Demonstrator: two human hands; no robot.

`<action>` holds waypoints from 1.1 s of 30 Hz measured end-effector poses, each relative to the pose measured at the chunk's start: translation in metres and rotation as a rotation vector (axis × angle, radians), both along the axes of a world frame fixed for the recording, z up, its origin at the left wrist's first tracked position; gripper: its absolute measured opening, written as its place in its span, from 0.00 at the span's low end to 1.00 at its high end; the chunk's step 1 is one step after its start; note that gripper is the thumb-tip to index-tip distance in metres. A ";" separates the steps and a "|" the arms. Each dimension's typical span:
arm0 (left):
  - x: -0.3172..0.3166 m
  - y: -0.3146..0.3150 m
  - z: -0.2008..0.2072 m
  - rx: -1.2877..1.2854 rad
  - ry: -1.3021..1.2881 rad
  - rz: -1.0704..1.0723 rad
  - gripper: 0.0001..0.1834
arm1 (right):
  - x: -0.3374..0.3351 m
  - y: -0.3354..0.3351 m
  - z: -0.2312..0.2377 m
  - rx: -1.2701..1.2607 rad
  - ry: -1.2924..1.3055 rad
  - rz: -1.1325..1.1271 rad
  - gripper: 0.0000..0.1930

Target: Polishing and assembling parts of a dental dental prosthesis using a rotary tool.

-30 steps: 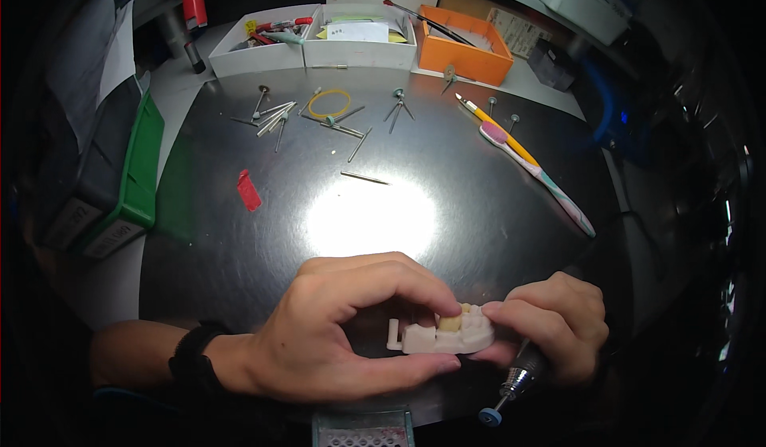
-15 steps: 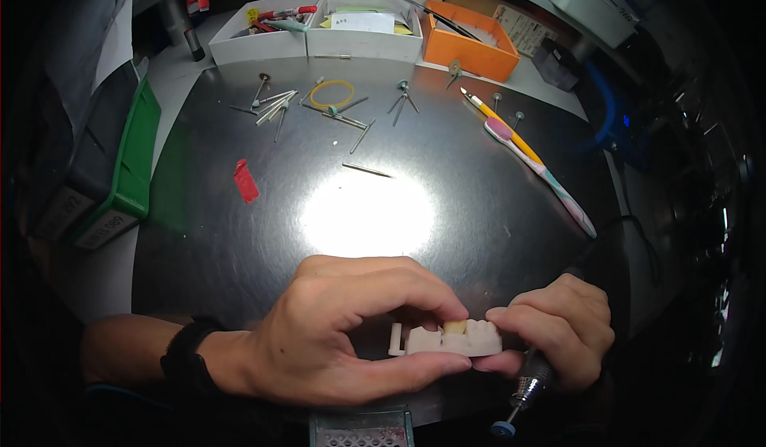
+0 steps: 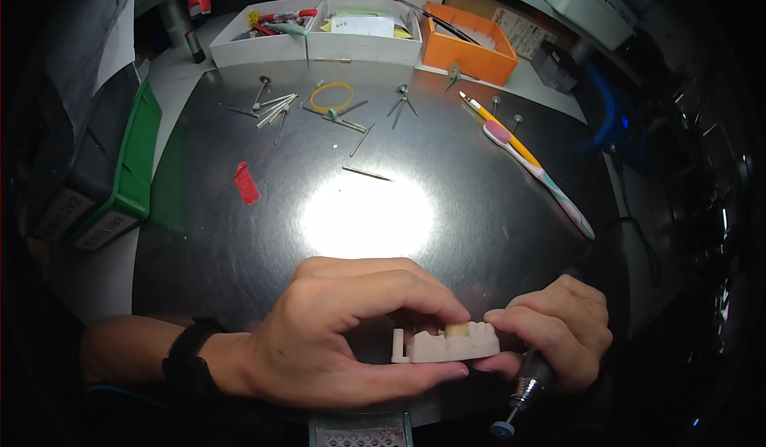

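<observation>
Dental model (image 3: 448, 343): pale pinkish-white cast of a row of teeth, one yellowish tooth near its middle, a small peg at its left end. Held level just above the near edge of the round metal tray (image 3: 199, 232), between both hands.

Left hand (image 3: 343, 339): closed on the dental model, thumb beneath it, fingers curled over its top and back. Dark wristband on the forearm.

Right hand (image 3: 554, 335): fingertips pinched on the right end of the dental model; the same hand also grips a rotary handpiece (image 3: 523, 395), whose knurled metal nose and small blue tip point down past the tray's near edge.

Grated box (image 3: 361, 429): at the tray's near edge, below the left hand, partly cut off.

Bright lamp glare (image 3: 367, 217): tray centre, just beyond the hands.

Red scrap (image 3: 246, 183): left part of the tray.

Thin metal pin (image 3: 368, 173): just beyond the glare.

Loose burs and pins (image 3: 275, 108), yellow rubber band (image 3: 331, 96): far part of the tray.

Toothbrush (image 3: 538, 172) and yellow-handled tool (image 3: 499, 128): right part of the tray, lying diagonally, side by side.

White trays (image 3: 319, 40) and orange tray (image 3: 475, 44): beyond the tray's far edge.

Green bin (image 3: 120, 176): off the tray's left edge.
</observation>
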State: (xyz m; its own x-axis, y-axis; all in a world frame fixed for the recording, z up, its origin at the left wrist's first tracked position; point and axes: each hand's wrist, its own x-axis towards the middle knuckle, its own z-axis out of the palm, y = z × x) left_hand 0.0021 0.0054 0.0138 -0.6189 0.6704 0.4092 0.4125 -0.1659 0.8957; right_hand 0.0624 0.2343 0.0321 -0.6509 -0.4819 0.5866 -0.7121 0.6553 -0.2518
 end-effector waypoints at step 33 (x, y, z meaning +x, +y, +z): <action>0.007 0.002 -0.003 0.116 -0.850 -0.121 0.28 | 0.004 0.000 -0.010 0.024 0.226 0.038 0.15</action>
